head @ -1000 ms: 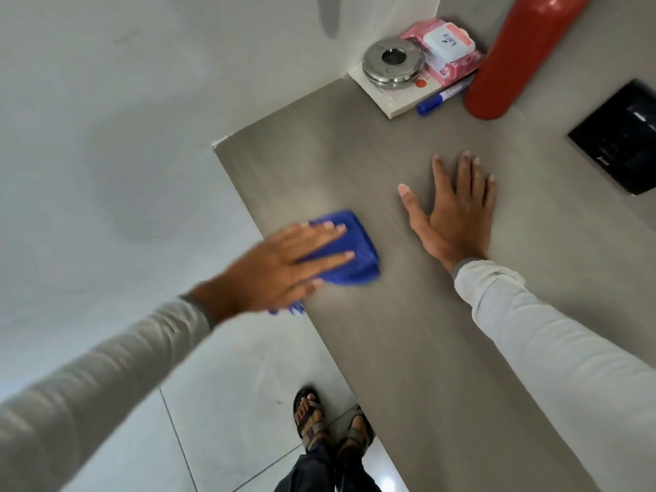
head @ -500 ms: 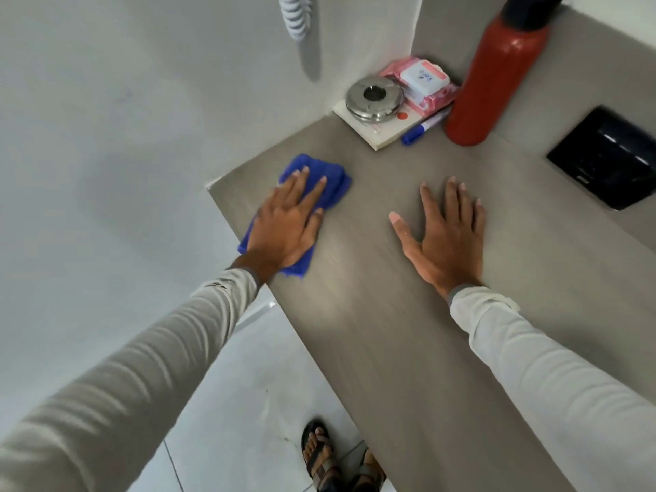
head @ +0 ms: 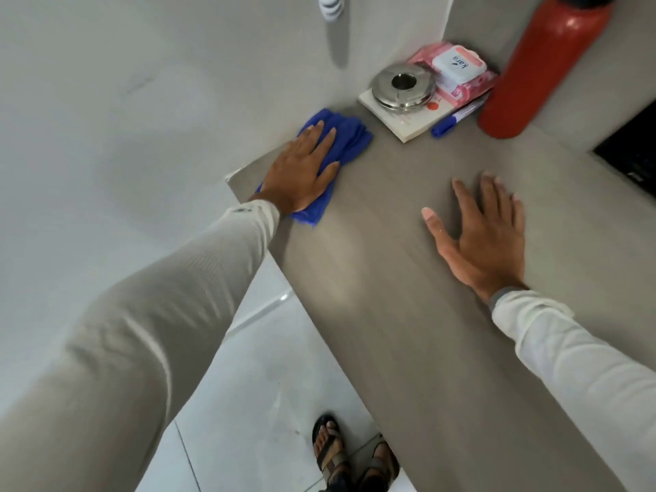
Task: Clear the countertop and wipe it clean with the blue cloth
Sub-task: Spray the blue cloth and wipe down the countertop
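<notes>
On one countertop (head: 408,314), left hand (head: 301,175) presses one blue cloth (head: 346,136) flat; right hand (head: 486,236) lies open, empty.

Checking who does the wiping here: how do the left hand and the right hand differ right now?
The left hand presses flat on the blue cloth near the wall corner; the right hand lies on the bare countertop, holding nothing. The left reaches further from the body, close to the steel ashtray; the right sits nearer mid-counter with fingers spread. Both are palm down, in pale long sleeves.
</notes>
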The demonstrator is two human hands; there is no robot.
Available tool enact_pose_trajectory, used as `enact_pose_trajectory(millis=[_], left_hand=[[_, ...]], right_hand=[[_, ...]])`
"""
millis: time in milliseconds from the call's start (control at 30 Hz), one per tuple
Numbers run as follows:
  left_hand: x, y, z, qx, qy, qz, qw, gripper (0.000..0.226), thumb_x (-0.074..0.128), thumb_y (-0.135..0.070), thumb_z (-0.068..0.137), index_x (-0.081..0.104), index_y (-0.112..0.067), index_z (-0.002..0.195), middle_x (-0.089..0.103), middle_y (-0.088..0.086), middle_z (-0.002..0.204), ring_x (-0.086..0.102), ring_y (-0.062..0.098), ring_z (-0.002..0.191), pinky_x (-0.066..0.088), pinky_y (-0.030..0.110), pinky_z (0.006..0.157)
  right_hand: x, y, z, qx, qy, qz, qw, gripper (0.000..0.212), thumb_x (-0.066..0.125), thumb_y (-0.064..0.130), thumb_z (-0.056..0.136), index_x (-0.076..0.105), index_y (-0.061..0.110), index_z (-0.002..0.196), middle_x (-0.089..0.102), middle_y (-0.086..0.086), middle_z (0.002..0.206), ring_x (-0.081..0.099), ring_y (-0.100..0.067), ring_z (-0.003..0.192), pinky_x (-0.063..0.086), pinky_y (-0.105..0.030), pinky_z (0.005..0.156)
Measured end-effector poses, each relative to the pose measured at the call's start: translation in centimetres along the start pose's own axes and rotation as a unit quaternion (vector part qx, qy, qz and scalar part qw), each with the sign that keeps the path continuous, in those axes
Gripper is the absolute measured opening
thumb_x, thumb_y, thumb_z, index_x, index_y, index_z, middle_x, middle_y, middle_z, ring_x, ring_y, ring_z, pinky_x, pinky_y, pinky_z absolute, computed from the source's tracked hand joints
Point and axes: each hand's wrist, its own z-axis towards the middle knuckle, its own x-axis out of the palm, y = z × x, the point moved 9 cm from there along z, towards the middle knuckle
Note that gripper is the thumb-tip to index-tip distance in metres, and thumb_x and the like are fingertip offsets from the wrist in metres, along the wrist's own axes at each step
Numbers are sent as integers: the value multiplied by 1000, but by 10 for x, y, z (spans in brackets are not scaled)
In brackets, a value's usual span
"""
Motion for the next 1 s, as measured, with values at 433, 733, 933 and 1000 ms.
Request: enact_pose_trajectory(millis=[433,733,933,1000], left_hand=[[-13,54,-121,-341,-227,-328,851,53,37,-1,98,28,-3,149,19,13,162,19,27,151,19,31,122],[-2,50,-144,-435,-257,-360,784,49,34,-14,102,29,-15,151,38,9,154,39,27,140,31,30,114],[-13,17,-100,-293,-140,-45,945,50,37,-15,100,31,-9,150,22,17,161,13,32,151,15,45,123],[-12,12,-78,-229,-100,-12,968,52,38,-14,99,30,-9,150,23,18,160,16,33,151,12,46,124]], right_hand=[[-8,6,-2,7,-18,4,1000,84,25,75,91,40,20,154,28,-22,164,25,-36,153,17,-54,125],[-8,4,-2,7,-22,6,1000,84,27,77,93,38,21,154,27,-22,165,24,-35,154,17,-53,126],[-5,2,0,12,-23,7,1000,84,25,79,93,39,22,154,28,-21,165,24,-34,154,17,-53,126],[-5,2,0,12,-19,8,1000,85,25,79,93,39,22,154,28,-21,165,24,-34,154,17,-53,126]])
